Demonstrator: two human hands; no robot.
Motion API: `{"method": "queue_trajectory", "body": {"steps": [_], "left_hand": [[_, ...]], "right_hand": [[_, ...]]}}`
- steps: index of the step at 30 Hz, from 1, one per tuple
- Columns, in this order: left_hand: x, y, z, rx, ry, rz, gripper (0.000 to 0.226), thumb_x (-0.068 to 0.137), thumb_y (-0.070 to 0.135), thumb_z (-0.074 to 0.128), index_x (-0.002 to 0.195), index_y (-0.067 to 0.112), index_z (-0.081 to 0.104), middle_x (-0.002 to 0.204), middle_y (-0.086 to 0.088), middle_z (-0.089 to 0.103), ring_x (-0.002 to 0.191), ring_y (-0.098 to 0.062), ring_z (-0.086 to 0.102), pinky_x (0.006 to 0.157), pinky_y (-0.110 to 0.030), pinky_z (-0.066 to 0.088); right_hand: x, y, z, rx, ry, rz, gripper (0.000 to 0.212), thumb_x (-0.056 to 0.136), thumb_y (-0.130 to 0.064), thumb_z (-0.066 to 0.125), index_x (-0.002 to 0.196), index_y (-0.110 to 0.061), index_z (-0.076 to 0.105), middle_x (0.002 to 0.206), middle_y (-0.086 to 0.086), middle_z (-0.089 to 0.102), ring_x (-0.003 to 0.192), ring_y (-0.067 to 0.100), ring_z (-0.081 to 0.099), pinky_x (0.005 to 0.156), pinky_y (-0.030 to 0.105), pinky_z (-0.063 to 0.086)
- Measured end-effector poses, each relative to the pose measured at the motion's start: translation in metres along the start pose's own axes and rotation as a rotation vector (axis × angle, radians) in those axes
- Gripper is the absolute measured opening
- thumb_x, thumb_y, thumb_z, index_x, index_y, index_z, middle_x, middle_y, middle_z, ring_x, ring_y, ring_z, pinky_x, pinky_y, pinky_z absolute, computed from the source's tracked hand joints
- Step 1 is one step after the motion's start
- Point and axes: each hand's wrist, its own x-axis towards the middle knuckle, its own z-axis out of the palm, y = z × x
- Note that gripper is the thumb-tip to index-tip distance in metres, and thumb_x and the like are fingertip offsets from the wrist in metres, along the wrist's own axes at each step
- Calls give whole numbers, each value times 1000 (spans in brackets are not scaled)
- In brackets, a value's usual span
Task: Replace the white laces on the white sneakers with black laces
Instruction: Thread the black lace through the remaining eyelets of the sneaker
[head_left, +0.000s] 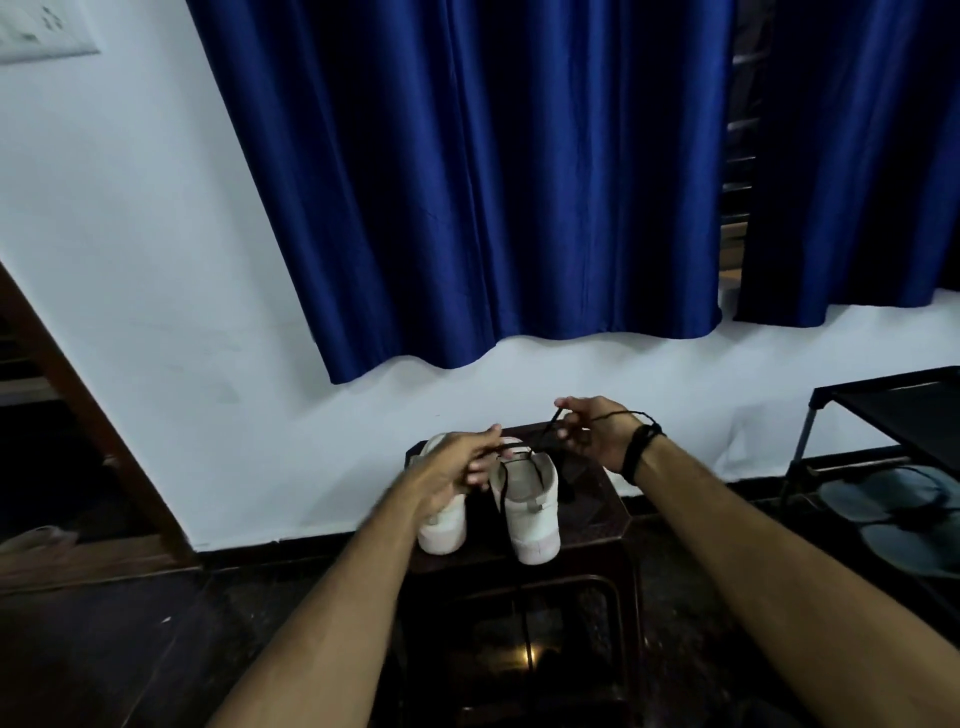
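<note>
Both hands were closed on the black lace (524, 453): the right hand (592, 434), just right of centre in the frame, pinched one end between thumb and fingers and held it raised, while the left hand (457, 465), at centre, had its fingers curled around the other run of it low over the shoes. The lace stretched between the two hands and a further length hung down the near face of the right sneaker (527, 501). The left sneaker (441, 514) stood touching it on its left, partly hidden by the left hand. Both sat heels toward the camera on a dark stool (597, 519) in the lower middle of the frame, in front of the white wall (156, 260) and below the blue curtain (467, 182). No white laces could be made out; the eyelets were hidden, so how far the threading had gone could not be told. The lace looked thin, limp and light, likely to slip or twist if held loosely, so it seemed best taken close to its stiff tip for feeding through an eyelet. The sneakers looked light enough to shift under a tug, which suggested steadying one with the free hand.
</note>
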Motion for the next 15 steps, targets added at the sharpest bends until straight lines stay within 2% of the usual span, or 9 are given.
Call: {"method": "queue_trajectory", "body": {"steps": [5, 7, 8, 9, 10, 11, 12, 13, 15], "left_hand": [[-27, 18, -59, 226, 40, -14, 28, 96, 30, 60, 85, 6, 69, 54, 6, 27, 47, -9, 22, 52, -24, 24], [-31, 20, -66, 269, 94, 6, 30, 96, 30, 61, 87, 4, 71, 52, 6, 28, 46, -8, 22, 52, -24, 25], [-32, 20, -64, 322, 115, 19, 31, 96, 31, 62, 90, 3, 72, 51, 8, 32, 45, -7, 25, 51, -22, 27], [-30, 21, -58, 392, 125, 36, 31, 95, 33, 63, 92, 4, 74, 51, 9, 39, 45, -6, 29, 50, -20, 28], [-28, 21, -50, 452, 115, 55, 30, 93, 35, 65, 92, 7, 76, 54, 10, 48, 46, -4, 32, 49, -19, 29], [-24, 20, -39, 493, 87, 76, 27, 92, 36, 66, 89, 12, 78, 60, 8, 53, 48, -5, 32, 48, -19, 27], [-21, 20, -28, 520, 62, 96, 27, 90, 38, 68, 84, 14, 78, 62, 4, 52, 50, -7, 29, 47, -21, 24], [-17, 20, -18, 536, 63, 117, 29, 90, 39, 69, 79, 14, 76, 60, 2, 46, 51, -9, 26, 47, -23, 21], [-14, 23, -2, 534, 117, 156, 32, 91, 37, 68, 75, 10, 67, 50, 5, 34, 46, -8, 22, 45, -23, 19]], "right_hand": [[1, 11, -31, -556, 161, 23, 17, 91, -14, 57, 74, -15, 62, 60, 1, 47, 46, 13, 43, 44, 21, 33], [-6, 18, -38, -963, 121, 85, 13, 88, -21, 64, 77, -15, 62, 74, 6, 57, 64, 19, 54, 51, 21, 39], [-7, 24, -37, -1199, 128, 96, 13, 86, -29, 66, 87, -16, 63, 90, 8, 60, 83, 22, 59, 60, 21, 44], [-9, 28, -31, -1377, 208, 69, 28, 82, -37, 67, 102, -17, 64, 108, 10, 58, 104, 25, 56, 75, 25, 47], [-12, 31, -21, -1403, 282, -48, 44, 78, -41, 67, 116, -18, 61, 123, 10, 53, 120, 27, 48, 90, 31, 45], [-14, 32, -8, -1282, 245, -194, 53, 76, -38, 65, 125, -19, 57, 131, 10, 49, 127, 29, 43, 99, 35, 41], [-13, 30, 3, -1026, 94, -278, 52, 77, -29, 63, 127, -20, 54, 132, 12, 51, 127, 31, 46, 99, 37, 41], [-19, 26, 19, -723, -93, -255, 44, 81, -20, 61, 124, -20, 55, 124, 12, 58, 117, 31, 55, 90, 37, 47], [-27, 26, 38, -520, -346, -105, 17, 94, -19, 54, 112, -17, 56, 98, 9, 67, 76, 22, 64, 57, 26, 49]]}}
